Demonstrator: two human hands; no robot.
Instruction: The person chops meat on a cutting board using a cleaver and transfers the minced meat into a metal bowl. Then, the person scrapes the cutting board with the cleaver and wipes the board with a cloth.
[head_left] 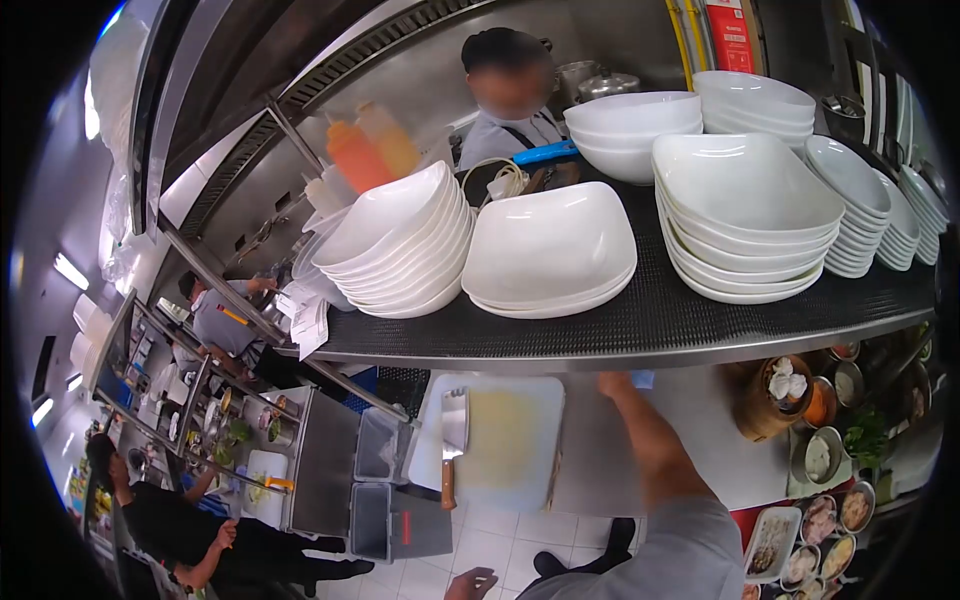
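My right hand (612, 382) reaches to the steel counter (600, 450) under the shelf edge, beside a small piece of blue cloth or paper (642, 379); its fingers are mostly hidden. Low in the view, my left hand (472, 584) hangs over the floor near my body, its fingers curled and what they hold, if anything, unclear. Between them, a cleaver (454, 425) with a wooden handle lies on the left part of a white cutting board (535, 420), its handle pointing toward me.
Stacked white bowls (550, 245) fill the overhead shelf (520, 345). Grey bins (371, 520) stand left of the board. Ingredient containers (822, 455) and a bamboo steamer (765, 405) are at right. One person stands behind the shelf; others are at left.
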